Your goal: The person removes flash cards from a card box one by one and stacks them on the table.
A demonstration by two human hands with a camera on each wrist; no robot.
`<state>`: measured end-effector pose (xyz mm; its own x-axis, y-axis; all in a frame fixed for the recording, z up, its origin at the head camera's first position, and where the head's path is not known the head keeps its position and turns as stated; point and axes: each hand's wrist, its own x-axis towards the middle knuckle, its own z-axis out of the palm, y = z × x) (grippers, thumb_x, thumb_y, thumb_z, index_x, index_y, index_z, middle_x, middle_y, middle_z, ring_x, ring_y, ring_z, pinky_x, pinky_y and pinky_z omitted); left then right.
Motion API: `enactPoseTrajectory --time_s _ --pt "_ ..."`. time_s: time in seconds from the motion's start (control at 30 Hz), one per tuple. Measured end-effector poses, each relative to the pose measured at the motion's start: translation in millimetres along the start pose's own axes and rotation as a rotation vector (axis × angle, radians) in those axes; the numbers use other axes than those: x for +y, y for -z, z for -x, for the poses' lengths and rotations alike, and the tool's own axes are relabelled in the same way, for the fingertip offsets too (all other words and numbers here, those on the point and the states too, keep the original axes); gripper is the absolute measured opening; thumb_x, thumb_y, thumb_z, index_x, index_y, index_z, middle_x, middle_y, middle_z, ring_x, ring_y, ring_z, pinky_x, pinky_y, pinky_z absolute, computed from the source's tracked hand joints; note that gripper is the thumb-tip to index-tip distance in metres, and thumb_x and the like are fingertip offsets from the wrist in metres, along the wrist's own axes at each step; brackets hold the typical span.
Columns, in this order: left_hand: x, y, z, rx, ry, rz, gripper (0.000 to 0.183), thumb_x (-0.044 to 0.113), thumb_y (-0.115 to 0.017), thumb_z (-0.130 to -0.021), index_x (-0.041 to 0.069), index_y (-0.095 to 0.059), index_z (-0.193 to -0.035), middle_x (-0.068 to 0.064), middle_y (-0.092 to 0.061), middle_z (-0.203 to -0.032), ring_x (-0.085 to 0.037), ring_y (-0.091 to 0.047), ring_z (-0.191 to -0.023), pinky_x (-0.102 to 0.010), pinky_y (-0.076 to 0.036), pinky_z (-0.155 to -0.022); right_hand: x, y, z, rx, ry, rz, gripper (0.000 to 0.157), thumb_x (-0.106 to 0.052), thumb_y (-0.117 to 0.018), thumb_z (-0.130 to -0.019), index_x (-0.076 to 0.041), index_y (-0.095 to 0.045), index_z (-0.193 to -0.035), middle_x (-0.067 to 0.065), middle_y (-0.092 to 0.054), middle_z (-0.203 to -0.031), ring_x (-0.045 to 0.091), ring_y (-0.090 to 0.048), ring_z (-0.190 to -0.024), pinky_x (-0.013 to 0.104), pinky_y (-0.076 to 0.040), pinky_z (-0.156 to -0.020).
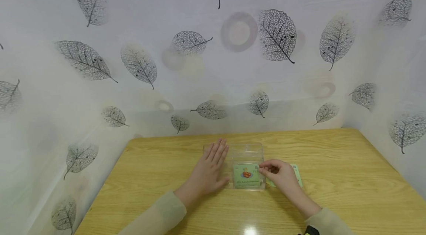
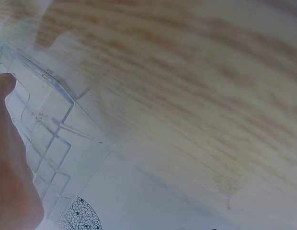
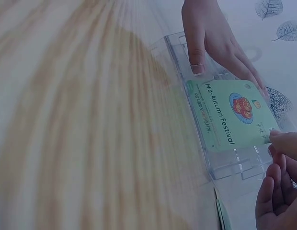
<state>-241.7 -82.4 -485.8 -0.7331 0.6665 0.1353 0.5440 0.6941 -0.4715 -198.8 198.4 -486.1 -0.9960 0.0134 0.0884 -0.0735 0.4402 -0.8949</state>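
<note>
A clear plastic tray with stepped compartments stands on the table in the head view. My left hand lies over its left part, fingers straight and thumb spread. Between the thumb and fingers of my right hand is the right edge of a green card, which lies over the tray's right compartment. In the right wrist view this card reads "Mid-Autumn Festival" beside a picture of a plate of food. Another green card lies on the table, partly hidden beneath the right hand.
The wooden table meets a wall covering with a leaf pattern at the back and both sides. A dark watch shows on the right wrist at the bottom edge of the head view.
</note>
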Motion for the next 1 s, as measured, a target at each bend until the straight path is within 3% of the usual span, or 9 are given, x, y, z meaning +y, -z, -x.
enactPoseTrajectory --time_s 0.6,1.0 --pt "0.1 -2.8 0.7 0.032 0.001 0.004 0.1 0.074 -0.036 -0.103 0.002 -0.018 -0.169 -0.019 -0.01 -0.179 -0.035 -0.01 -0.167 -0.044 -0.018 -0.137 1.2 -3.8 -0.2 0.009 0.006 0.013 0.012 -0.011 -0.084 -0.091 -0.004 -0.081 -0.101 0.005 -0.072 -0.087 0.003 -0.059 -0.074 0.019 -0.054 -0.067" --pt "0.3 -0.4 0.4 -0.01 0.004 0.022 0.1 0.073 -0.036 -0.103 0.002 -0.016 -0.169 -0.018 -0.004 -0.18 -0.034 -0.007 -0.168 -0.044 -0.016 -0.138 3.1 -7.6 -0.2 0.037 0.035 0.044 0.008 -0.007 -0.084 -0.09 -0.005 -0.081 -0.097 0.004 -0.071 -0.086 0.001 -0.058 -0.073 0.019 -0.054 -0.066"
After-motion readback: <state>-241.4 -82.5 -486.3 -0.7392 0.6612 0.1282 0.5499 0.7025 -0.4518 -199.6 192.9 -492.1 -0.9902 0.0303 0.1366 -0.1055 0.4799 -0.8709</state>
